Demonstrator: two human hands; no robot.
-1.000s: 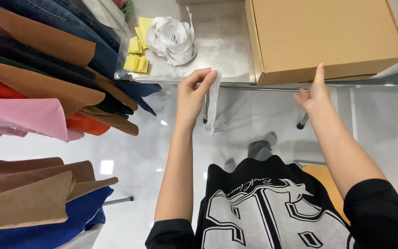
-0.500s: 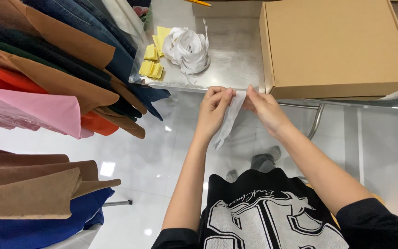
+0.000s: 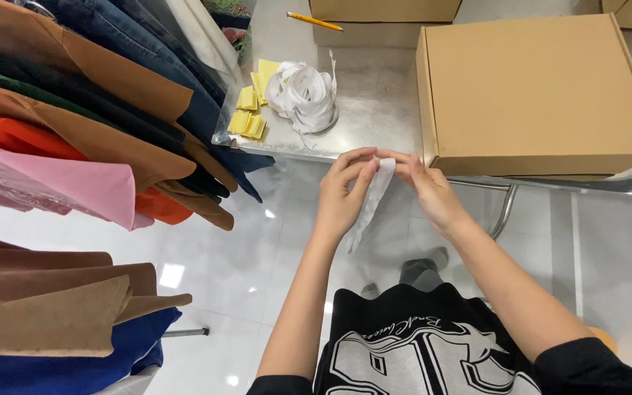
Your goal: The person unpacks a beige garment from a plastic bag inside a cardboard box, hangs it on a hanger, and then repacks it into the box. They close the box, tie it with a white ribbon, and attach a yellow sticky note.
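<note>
The strip (image 3: 371,201) between the hands is plain white, same as the tangled pile of strips (image 3: 303,95) on the dull grey steel counter (image 3: 374,110). Beside it lie pale yellow slips (image 3: 249,113) and a yellow pencil (image 3: 314,21). The box (image 3: 543,88) is plain tan cardboard. Hanging garments (image 3: 74,146) run denim blue, dark green, tan, orange, pink, brown, royal blue. The shirt (image 3: 418,351) is black with white print.

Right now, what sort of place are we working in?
Probably a clothing packing or shipping area: hanging garments on the left, flat cardboard boxes on a steel table, and a heap of peeled white strips.
</note>
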